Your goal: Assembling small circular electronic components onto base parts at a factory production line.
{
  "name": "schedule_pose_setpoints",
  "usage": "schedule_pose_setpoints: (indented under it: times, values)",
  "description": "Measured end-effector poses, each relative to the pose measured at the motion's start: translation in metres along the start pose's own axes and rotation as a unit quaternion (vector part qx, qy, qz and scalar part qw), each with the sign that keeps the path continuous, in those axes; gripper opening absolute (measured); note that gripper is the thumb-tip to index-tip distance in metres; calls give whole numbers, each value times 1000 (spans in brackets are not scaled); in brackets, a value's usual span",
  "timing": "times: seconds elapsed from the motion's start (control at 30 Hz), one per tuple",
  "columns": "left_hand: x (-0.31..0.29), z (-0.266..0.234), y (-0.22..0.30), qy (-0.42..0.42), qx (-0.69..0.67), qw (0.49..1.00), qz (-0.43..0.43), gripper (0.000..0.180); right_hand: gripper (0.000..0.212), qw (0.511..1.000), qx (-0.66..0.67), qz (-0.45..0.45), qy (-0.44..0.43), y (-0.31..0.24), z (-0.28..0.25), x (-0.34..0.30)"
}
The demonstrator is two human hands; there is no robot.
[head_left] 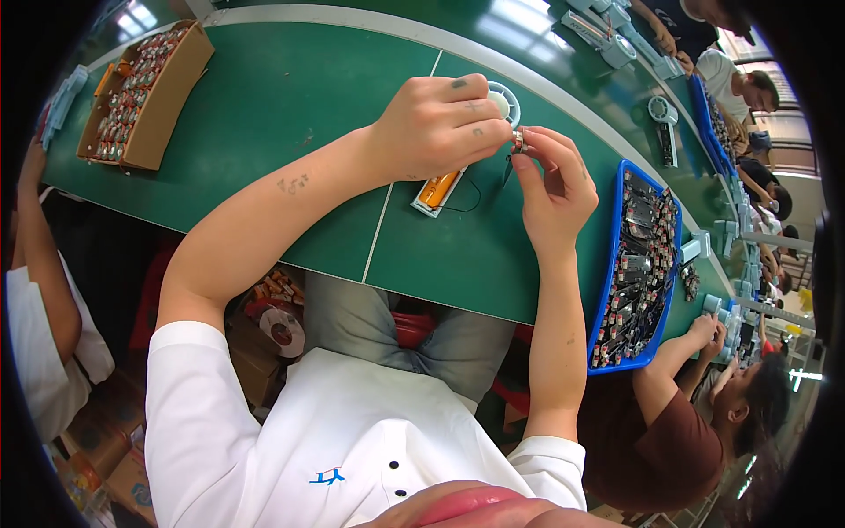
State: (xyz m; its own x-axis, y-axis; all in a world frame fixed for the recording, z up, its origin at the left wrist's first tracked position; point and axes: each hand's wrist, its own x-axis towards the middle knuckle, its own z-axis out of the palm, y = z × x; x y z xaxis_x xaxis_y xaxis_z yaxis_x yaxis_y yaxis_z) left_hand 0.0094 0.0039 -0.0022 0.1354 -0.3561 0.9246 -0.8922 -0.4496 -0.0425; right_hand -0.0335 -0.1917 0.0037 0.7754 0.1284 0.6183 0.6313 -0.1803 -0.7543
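Observation:
Over the green tabletop, my left hand (440, 128) and my right hand (560, 189) meet at a small silver motor (519, 141). My right thumb and fingers pinch it from the right. The curled left fingers close on its other side, their tips partly hidden. A thin dark piece (508, 170) hangs just below the motor. Beneath my left hand lies a light-blue handheld fan housing, its round fan head (503, 101) beyond my knuckles. An orange battery (437, 189) sits in its handle, with a thin black wire curving out beside it. My left hand covers the housing's middle.
A blue tray (600, 326) of black parts with silver-and-red ends stands right of my right forearm. At far left is a cardboard box (180, 101) of small round parts. Another fan housing (662, 114) lies on the far right line. Co-workers sit on both sides.

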Motion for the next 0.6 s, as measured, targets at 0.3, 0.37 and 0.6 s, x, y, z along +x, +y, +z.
schedule_pose_setpoints:
  times: [0.3, 0.37, 0.6]
  values:
    - [0, -2, 2, -26, 3, 1000, -6, 11, 27, 994, 57, 92, -7, -4, -3, -2]
    - [1, 0, 2, -23, -24, 999, -26, 10, 25, 988, 96, 119, -10, -3, -5, -1]
    - [-1, 2, 0, -23, -132, 986, -96, 10, 22, 960, 203, 191, -17, -5, -5, 3]
